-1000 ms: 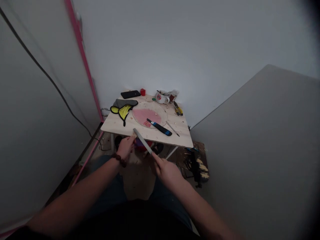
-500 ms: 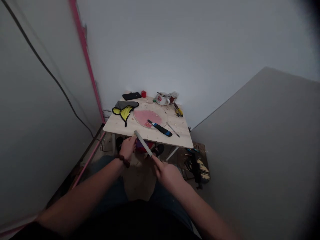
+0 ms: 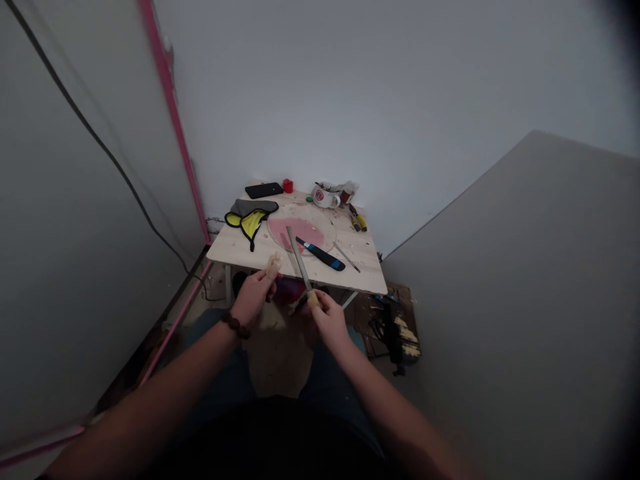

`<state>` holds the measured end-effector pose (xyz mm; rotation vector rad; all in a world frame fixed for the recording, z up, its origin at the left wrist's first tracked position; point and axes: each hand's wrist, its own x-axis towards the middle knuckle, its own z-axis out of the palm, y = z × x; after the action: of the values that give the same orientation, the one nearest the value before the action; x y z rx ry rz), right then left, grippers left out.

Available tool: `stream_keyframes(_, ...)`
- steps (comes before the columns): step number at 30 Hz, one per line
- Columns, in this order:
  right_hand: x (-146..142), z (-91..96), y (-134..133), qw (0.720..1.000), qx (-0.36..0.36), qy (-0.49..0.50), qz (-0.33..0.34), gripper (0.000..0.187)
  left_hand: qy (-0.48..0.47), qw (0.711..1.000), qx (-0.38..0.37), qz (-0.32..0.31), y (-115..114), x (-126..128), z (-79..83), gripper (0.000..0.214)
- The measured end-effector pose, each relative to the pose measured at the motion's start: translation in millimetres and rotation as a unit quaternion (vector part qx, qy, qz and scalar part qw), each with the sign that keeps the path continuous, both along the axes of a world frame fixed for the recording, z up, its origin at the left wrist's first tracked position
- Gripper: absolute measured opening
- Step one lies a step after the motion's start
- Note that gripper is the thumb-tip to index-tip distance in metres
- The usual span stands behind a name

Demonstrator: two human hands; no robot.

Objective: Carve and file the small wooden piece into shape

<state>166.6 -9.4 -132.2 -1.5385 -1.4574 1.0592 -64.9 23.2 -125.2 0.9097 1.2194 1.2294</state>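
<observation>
My right hand (image 3: 329,320) is wrapped round the light wooden handle of a long, flat, grey file (image 3: 299,259). Its blade points up and away, over the near edge of the table. Between the thumb and fingers of my left hand (image 3: 253,293) is a small pale piece of wood (image 3: 274,261), its lower part hidden by the fingers. The file and the wood are apart. Beyond the blade lies a knife with a black and blue handle (image 3: 325,256), resting partly on a round pink-stained board (image 3: 300,230).
On the small table (image 3: 225,250) are a grey and yellow cloth (image 3: 253,220), a black phone (image 3: 264,191), a red cap (image 3: 288,186), a white mug (image 3: 324,198), yellow-black pliers (image 3: 357,219) and a thin metal tool (image 3: 347,257). A low bench (image 3: 400,320) stands right. Walls close in.
My right hand has drawn the file away from the piece of wood and tipped it more upright. My left hand has turned, so the wood now shows above the fingers.
</observation>
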Motion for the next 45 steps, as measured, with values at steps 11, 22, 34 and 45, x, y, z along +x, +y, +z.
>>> stream_keyframes(11,32,-2.3,-66,0.989,0.119,0.063,-0.064,0.059,0.009,0.993,0.102,-0.057,-44,19,107.6,0.054)
stream_keyframes(22,16,-8.5,-56,0.997,-0.025,0.056,0.042,0.033,-0.155,0.985,-0.074,-0.027,11,-4,-15.2,0.058)
stream_keyframes(34,39,-13.3,-58,0.991,-0.012,-0.082,0.104,0.041,-0.059,0.993,-0.091,0.047,21,-3,-42.7,0.052)
stream_keyframes(45,57,48.1,-50,0.861,0.038,-0.443,0.248,0.063,-0.047,0.993,-0.093,0.056,24,-6,-35.7,0.049)
